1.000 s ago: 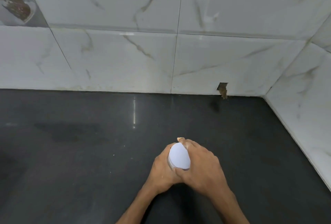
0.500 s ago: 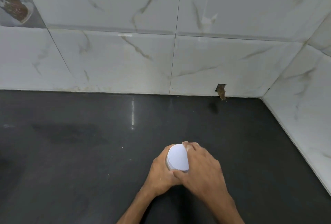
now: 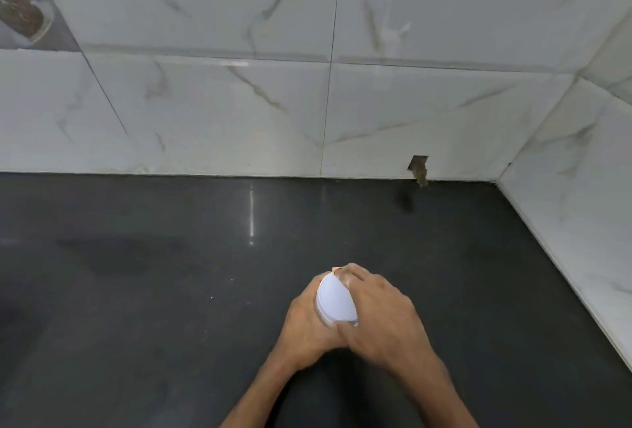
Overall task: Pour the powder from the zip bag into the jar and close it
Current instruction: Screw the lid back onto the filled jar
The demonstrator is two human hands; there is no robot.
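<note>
Down near the bottom edge, two bare forearms came up into view and met over one small jar (image 3: pixel 323 320). Its lid (image 3: pixel 337 297) was a smooth, flat white disc, matte like plastic, and just below the lid's rim a sliver of clear wall showed, glass or plastic, I could not tell which. The rest of the jar was hidden inside the palms, so I could not see any powder, and I could not tell whether it stood on the counter or was held just above it.

The left hand (image 3: pixel 307 328) was curled around the jar's body from the left, fingers closed on it. The right hand (image 3: pixel 379 315) lay over the lid's right side, thumb pressed at the near edge and fingertips hooked over the far edge, gripping the lid. A tiny orange-and-white scrap showed by those fingertips; it was too small to make out.

Around them spread one dark counter (image 3: pixel 171 291), polished stone, almost black, with a thin streak of reflected light and a duller smudge to the left.

Beyond it rose a wall of large glossy white marble-look tiles (image 3: pixel 239 113), grey-veined, turning a corner on the right. One small chipped notch (image 3: pixel 419 167) sat at the base of the back wall. One picture tile (image 3: pixel 24 17) was at far upper left.
</note>
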